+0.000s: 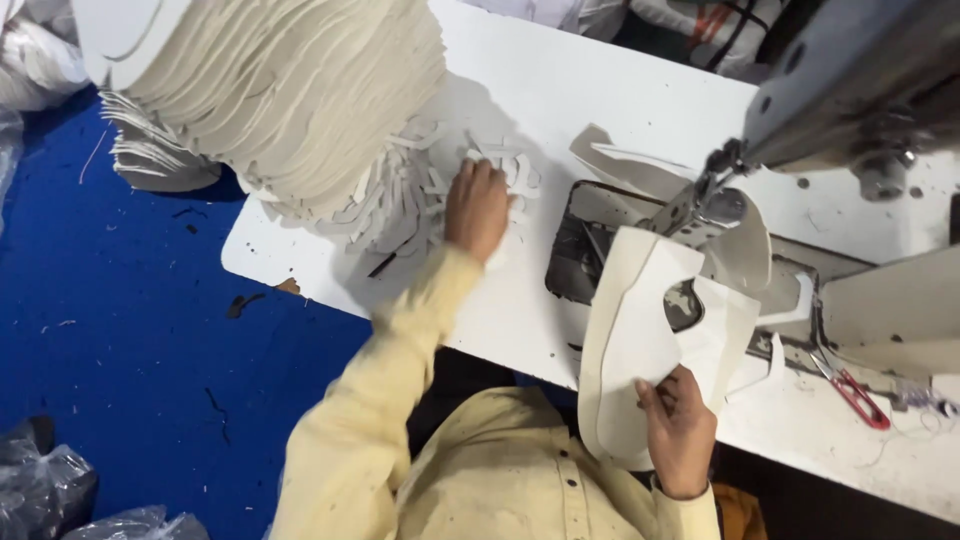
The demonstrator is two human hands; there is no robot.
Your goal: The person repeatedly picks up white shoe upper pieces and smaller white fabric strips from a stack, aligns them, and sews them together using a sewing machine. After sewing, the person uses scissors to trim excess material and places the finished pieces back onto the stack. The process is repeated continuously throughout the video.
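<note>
White fabric piece (640, 340) pinched in right hand (680, 425); left hand (478, 208) touches strips (400, 200).

My sleeve (400, 350) is pale yellow with grey smudges. The stack of cut pieces (280, 90) at upper left is cream — the table (600, 90) white, the floor (120, 300) deep blue. The snips (858, 392) at lower right — red handles.
</note>
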